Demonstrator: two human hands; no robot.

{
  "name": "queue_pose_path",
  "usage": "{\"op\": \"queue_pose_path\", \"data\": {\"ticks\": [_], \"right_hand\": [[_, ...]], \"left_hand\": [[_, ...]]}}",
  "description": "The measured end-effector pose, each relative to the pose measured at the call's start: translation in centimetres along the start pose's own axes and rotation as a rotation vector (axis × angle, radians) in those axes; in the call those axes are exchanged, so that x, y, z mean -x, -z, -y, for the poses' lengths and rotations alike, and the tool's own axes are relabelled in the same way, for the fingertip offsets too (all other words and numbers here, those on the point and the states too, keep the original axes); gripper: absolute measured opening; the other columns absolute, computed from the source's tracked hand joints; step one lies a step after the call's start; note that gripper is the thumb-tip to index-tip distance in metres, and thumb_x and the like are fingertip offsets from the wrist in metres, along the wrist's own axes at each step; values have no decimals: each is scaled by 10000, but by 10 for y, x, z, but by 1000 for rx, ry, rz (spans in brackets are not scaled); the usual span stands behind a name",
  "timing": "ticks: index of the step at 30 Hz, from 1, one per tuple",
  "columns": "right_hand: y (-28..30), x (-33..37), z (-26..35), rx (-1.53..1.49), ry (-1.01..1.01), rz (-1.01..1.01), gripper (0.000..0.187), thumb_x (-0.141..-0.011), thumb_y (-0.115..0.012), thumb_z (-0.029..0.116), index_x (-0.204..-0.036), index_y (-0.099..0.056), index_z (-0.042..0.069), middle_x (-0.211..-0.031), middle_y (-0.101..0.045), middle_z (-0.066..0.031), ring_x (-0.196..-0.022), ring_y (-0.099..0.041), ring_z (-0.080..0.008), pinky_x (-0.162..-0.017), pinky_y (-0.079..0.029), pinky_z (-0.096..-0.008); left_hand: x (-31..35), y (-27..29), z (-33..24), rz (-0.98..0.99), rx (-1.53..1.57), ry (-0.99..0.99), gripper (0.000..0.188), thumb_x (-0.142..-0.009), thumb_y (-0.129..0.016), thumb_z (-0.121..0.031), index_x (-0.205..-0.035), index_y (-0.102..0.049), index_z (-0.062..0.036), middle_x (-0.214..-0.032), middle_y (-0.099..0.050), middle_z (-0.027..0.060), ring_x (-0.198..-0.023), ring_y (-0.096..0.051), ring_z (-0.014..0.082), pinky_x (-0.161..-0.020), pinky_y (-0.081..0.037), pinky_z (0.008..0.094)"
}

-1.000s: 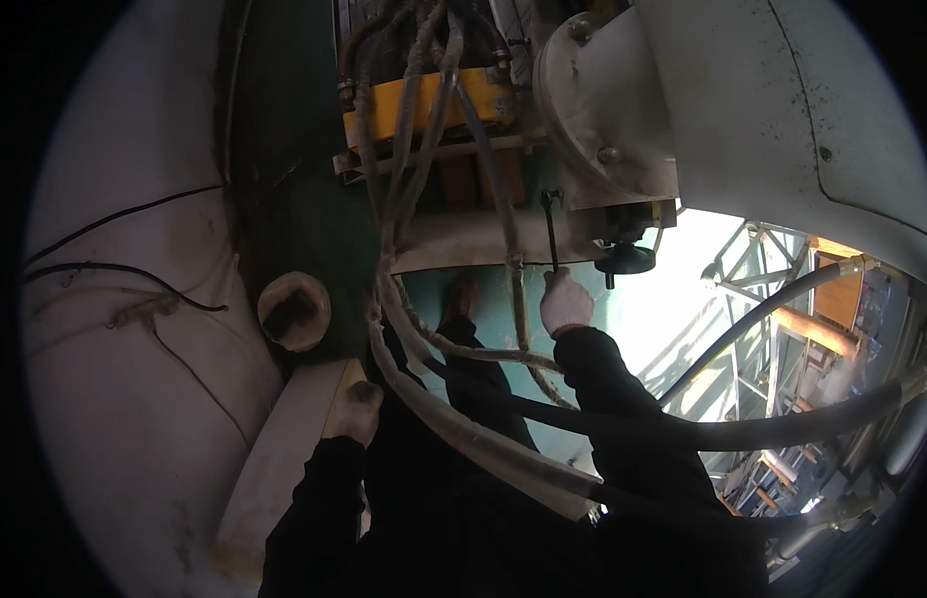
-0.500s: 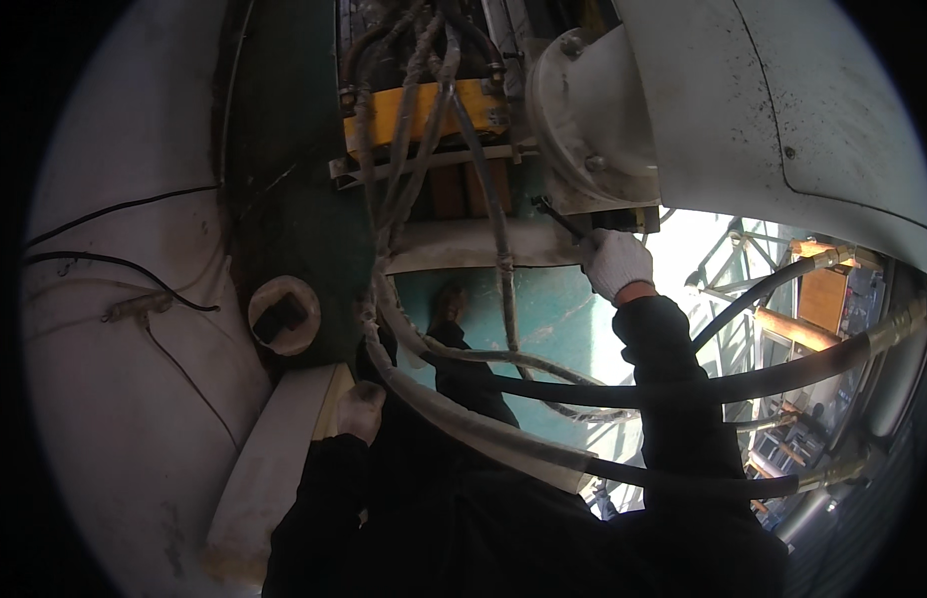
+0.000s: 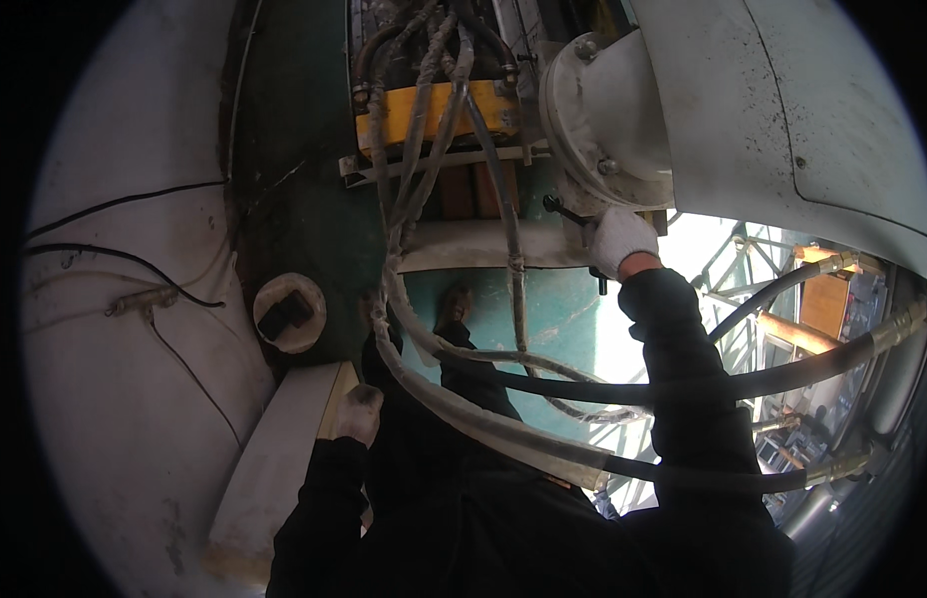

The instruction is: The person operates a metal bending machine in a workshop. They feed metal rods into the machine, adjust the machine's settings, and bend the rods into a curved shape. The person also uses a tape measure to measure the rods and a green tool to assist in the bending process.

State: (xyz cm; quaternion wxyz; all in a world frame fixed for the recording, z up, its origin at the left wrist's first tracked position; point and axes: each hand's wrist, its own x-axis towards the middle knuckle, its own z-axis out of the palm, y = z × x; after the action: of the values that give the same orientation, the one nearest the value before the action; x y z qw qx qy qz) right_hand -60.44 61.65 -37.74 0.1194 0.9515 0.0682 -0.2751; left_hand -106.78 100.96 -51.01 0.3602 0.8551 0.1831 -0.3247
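My right hand [image 3: 624, 242], in a white glove, is closed around a dark wrench [image 3: 568, 210]. The wrench's jaw end points left, just below a grey round flange [image 3: 555, 110] with bolts [image 3: 608, 166] on its rim. A short dark piece [image 3: 601, 280] shows under this hand; whether it belongs to the wrench I cannot tell. My left hand [image 3: 359, 414], gloved too, is curled at the edge of a long pale box [image 3: 276, 453]. Its fingers are partly hidden, and what they hold, if anything, does not show.
Several hoses [image 3: 583, 393] cross in front of my body and under my right arm. A yellow machine part [image 3: 414, 112] lies ahead, above a pale crossbar [image 3: 473, 246]. At left are a round pale stub [image 3: 290, 313] and a white wall [image 3: 135, 399] with black cables [image 3: 135, 199].
The view has shifted slightly. My right hand has turned and moved up a little toward the flange with the wrench, baring the dark piece beneath. My left hand stays by the pale box.
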Motion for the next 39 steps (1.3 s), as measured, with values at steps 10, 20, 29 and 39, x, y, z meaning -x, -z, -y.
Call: {"op": "queue_pose_path", "data": {"ticks": [10,20,29,39], "right_hand": [[-128,57,14,-298,-109,-317,323,-1119,-595,350,-1000,-723,79,-816,-780,-241,-832,-803,-480,-782,-625,-617],[-246,49,59,-521,-278,-101,376,-1161,-554,455,-1229,-636,93,-959,-794,-291,-956,-766,-565,-865,-582,-673],[-90,92,-44,-462,-82,-316,295,-1102,-689,399,-1077,-811,132,-902,-800,-235,-906,-778,-503,-832,-622,-600],[-20,30,-26,-223,44,-67,298,-1040,-677,315,-1163,-873,127,-1068,-841,-230,-1073,-808,-439,-947,-651,-549]], "left_hand": [[-5,-6,1,-5,56,-40,193,-1072,-604,-141,-1072,-696,28,-1097,-739,217,-1030,-725,442,-877,-584,495],[-6,-6,-6,-26,13,-108,164,-1081,-563,-114,-1003,-658,-5,-980,-687,172,-903,-681,365,-825,-539,484],[-15,-4,-25,64,37,-103,319,-1140,-610,-259,-1214,-746,20,-1172,-778,199,-1114,-745,412,-923,-582,464],[-14,-30,-6,-95,-57,-161,226,-1112,-587,-158,-954,-651,-10,-911,-625,150,-856,-638,324,-836,-569,432]]}}
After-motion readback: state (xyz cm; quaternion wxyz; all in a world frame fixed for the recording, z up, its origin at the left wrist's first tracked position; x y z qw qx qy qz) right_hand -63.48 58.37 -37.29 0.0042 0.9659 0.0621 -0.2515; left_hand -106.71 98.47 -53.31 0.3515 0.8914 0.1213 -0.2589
